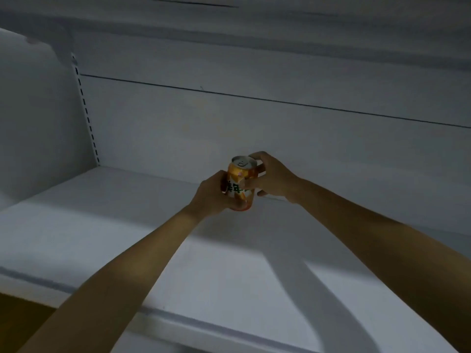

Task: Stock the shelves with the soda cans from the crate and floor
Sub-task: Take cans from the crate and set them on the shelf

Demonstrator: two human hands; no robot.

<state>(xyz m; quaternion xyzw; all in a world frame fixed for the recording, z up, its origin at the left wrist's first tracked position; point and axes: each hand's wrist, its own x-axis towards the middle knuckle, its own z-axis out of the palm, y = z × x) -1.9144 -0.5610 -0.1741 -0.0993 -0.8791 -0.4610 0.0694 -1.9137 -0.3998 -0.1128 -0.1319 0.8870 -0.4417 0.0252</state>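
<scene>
An orange soda can with green lettering and a silver top stands upright near the middle of a white shelf board. My left hand grips the can's left side, with its fingers curled round the lower body. My right hand holds the can from the right, fingers wrapped behind its upper part and thumb at the front. Whether the can's base touches the board is hard to tell. No other can, and no crate, is in view.
The shelf's white back panel rises behind the can. A slotted upright and a side panel close the left end. Another shelf hangs overhead. The shelf's front lip runs across the bottom, with brown floor at lower left.
</scene>
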